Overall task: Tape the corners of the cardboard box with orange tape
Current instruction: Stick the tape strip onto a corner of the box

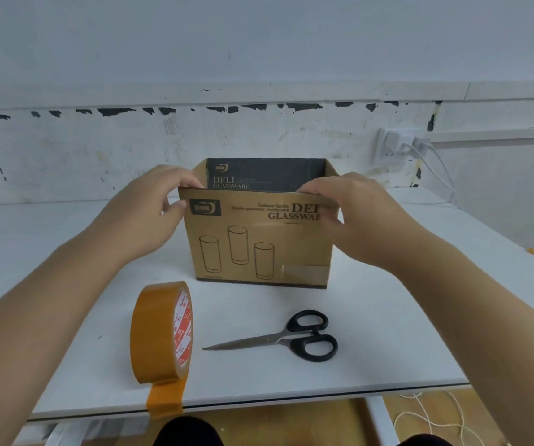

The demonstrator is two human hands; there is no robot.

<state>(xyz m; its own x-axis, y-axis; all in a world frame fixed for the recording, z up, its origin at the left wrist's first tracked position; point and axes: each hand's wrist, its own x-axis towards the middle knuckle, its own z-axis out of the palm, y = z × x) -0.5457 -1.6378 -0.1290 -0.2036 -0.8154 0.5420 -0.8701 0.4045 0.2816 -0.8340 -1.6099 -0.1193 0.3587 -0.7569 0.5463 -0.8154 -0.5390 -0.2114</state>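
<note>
An open-topped cardboard box (pixel 259 246) printed with glasses and "DELI GLASSWARE" stands upright on the white table (pixel 387 333). My left hand (pixel 149 214) grips the box's near top edge at its left corner, fingers over the rim and thumb on the front. My right hand (pixel 349 214) pinches the same edge at the right corner. A roll of orange tape (pixel 159 333) stands on edge in front of the box to the left, its loose end stuck over the table's front edge. Black-handled scissors (pixel 285 338) lie shut to the right of the roll.
A scuffed white wall runs behind the table. A wall socket with plugs (pixel 397 143) and white cables sits at the back right. Below the table's front edge I see wooden floor and a loose white cord (pixel 436 420).
</note>
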